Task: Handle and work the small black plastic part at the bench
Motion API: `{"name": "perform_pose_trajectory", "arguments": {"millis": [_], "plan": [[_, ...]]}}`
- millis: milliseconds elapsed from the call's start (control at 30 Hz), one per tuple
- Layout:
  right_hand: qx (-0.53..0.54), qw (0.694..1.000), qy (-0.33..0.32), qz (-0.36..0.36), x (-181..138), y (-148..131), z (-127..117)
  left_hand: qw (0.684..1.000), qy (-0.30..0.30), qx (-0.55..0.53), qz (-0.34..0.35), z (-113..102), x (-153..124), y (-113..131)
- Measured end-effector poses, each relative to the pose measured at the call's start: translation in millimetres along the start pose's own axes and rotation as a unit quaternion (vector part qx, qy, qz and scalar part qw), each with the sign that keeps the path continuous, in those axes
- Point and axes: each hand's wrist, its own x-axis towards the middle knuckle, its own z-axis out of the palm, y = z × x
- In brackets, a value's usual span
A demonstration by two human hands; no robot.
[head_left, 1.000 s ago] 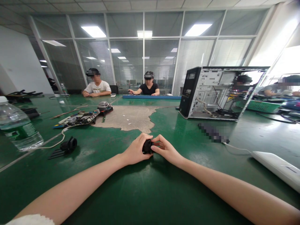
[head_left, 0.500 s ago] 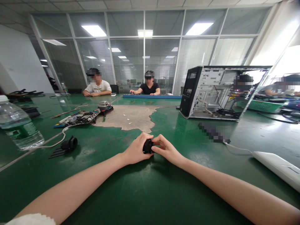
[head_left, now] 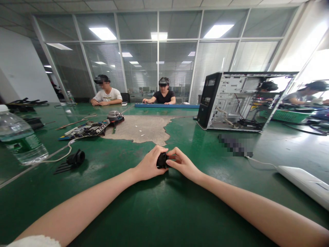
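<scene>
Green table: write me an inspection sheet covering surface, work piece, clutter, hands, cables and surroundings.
Surface: green table has a jagged tan patch with a few pale scraps on it.
Work piece: small black part, mostly hidden by the hands.
Clutter: plastic bottle, pronged black piece, circuit board, open computer case, white device.
Hands: left hand curls around the small black part; right hand grips its right side.
Cables: pale cable between bottle and board; white cable at the white device; black cables far right.
Surroundings: two seated people opposite, others at right; glass partition behind.
</scene>
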Motion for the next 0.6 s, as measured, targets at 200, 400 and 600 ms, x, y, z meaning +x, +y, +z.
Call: {"name": "perform_pose_trajectory", "arguments": {"millis": [200, 400, 600], "plan": [[-0.023, 0.999, 0.013, 0.025, 1.5, 2.1, -0.8, 1.000, -0.001, 0.001, 0.003, -0.3, 0.2, -0.2], [0.006, 1.000, -0.025, -0.006, -0.5, 2.1, -1.2, 1.000, -0.004, 0.002, 0.006, -0.8, -0.1, 0.1], [-0.027, 0.999, 0.017, 0.010, 0.4, -1.2, 0.6, 1.000, -0.001, 0.001, 0.003, -0.7, 0.2, 0.2]]}}
